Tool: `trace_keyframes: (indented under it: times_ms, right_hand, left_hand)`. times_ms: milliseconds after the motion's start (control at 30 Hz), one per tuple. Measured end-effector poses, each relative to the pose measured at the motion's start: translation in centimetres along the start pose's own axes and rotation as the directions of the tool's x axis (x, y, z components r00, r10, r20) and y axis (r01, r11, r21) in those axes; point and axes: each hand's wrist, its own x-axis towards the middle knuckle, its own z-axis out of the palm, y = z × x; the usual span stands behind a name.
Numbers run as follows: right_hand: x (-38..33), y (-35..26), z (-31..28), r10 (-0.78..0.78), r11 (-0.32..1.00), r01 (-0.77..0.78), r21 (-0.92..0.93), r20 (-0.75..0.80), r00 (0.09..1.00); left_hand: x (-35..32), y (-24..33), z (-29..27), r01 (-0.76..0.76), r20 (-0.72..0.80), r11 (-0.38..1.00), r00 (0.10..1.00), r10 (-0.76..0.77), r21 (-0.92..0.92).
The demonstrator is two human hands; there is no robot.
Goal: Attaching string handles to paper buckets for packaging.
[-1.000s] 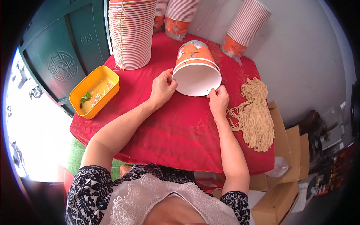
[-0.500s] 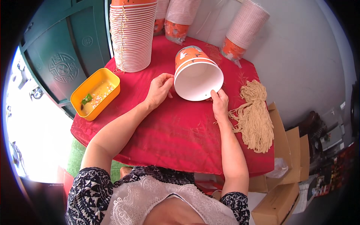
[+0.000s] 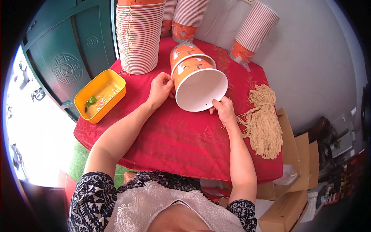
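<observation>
Orange paper bucket with a white inside (image 3: 199, 83) lies tipped on its side on the red tablecloth (image 3: 174, 143), nested over a second one behind it, open mouth toward me. My left hand (image 3: 160, 89) pinches its rim with curled fingers, while my right hand (image 3: 223, 110) grips the lower rim. Tan string bundle (image 3: 264, 120) lies right; a yellow plastic tray (image 3: 100, 94) sits left, beside a tall ribbed cup stack (image 3: 140, 36).

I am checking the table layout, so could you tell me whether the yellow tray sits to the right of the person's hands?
No, the yellow tray sits left of both hands, near the table's left edge.
</observation>
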Motion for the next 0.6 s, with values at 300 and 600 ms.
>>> trace_keyframes:
  times_ms: [300,600]
  right_hand:
    - [-0.8,-1.9,-0.1,0.174,0.907,-0.137,0.399,-0.059,0.983]
    - [-0.9,-0.1,-2.0,0.150,0.918,-0.189,0.347,0.137,0.979]
  left_hand:
    - [1.4,-2.1,-0.7,0.080,-0.006,0.984,0.997,-0.082,-0.158]
    - [1.0,0.7,-0.8,0.165,0.197,0.892,0.976,-0.087,-0.420]
